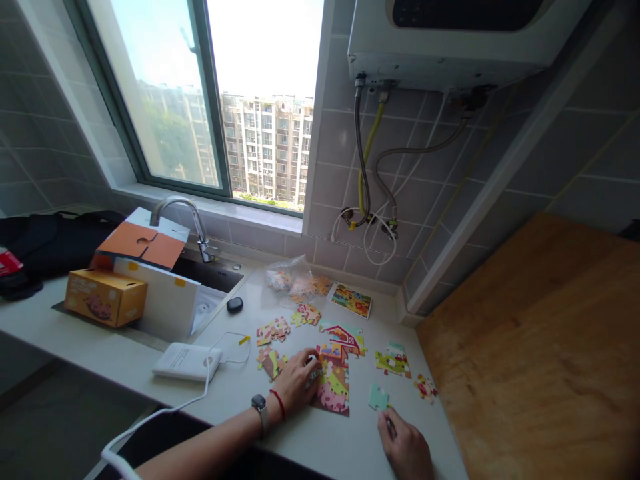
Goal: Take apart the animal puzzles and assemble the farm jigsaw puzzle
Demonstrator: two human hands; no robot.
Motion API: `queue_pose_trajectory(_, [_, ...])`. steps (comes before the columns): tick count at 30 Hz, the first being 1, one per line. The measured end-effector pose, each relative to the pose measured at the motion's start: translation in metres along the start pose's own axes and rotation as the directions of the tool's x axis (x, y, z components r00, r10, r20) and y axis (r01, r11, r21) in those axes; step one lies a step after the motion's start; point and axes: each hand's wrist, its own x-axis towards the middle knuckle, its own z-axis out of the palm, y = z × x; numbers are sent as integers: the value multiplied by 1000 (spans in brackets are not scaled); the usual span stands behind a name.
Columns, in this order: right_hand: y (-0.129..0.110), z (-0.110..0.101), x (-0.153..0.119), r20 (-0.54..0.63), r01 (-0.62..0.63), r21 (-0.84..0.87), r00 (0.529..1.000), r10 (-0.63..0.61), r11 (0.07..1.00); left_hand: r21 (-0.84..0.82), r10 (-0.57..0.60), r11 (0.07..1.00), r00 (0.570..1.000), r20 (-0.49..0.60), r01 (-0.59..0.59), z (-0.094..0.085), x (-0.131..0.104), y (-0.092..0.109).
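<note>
A partly joined jigsaw puzzle (pixel 334 385) lies on the counter, its upper part showing a red-roofed barn. My left hand (pixel 299 381), with a watch and a red cord at the wrist, rests over its left edge. The fingers there are curled, and what lies under them is hidden. At the lower right, my right hand (pixel 407 445) pinches the lower edge of a mint-green puzzle piece (pixel 379 397). Nearby are a joined green section (pixel 393 360) and a small red-and-yellow cluster (pixel 425 387). Left of the puzzle sit brown-green pieces (pixel 271 363) and pink pieces (pixel 273 331).
A clear plastic bag (pixel 289 277) of pieces and a picture card (pixel 351 300) lie by the wall. To the left are a white power bank (pixel 187 361) with a cable, a black case (pixel 235 305), a yellow box (pixel 106 298) and the sink (pixel 220 277). A wooden board (pixel 530 347) stands right.
</note>
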Motion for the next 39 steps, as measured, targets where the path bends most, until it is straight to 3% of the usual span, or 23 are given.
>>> queue_pose_trajectory(6, [-8,-2,-2,-3,17,-126,1000,-18,992,53,0,999,1000,15,-1,-4,1,3])
queue_pose_trajectory(15, [-28,-20,4,122,32,-239,993,-3,971,36,30,999,1000,-6,-29,2,0,-1])
queue_pose_trajectory(24, [-36,-26,6,167,49,-315,986,5,948,-59,157,986,987,-27,-159,-8,-4,3])
queue_pose_trajectory(28, [-40,-28,7,167,35,-345,986,25,938,-133,230,965,973,24,-225,-12,6,10])
queue_pose_trajectory(33, [-43,-29,6,159,30,-327,987,24,944,-200,332,930,938,97,-308,13,37,23])
queue_pose_trajectory(39, [-44,-30,7,149,18,-309,988,30,951,-200,329,933,934,139,-299,49,76,28])
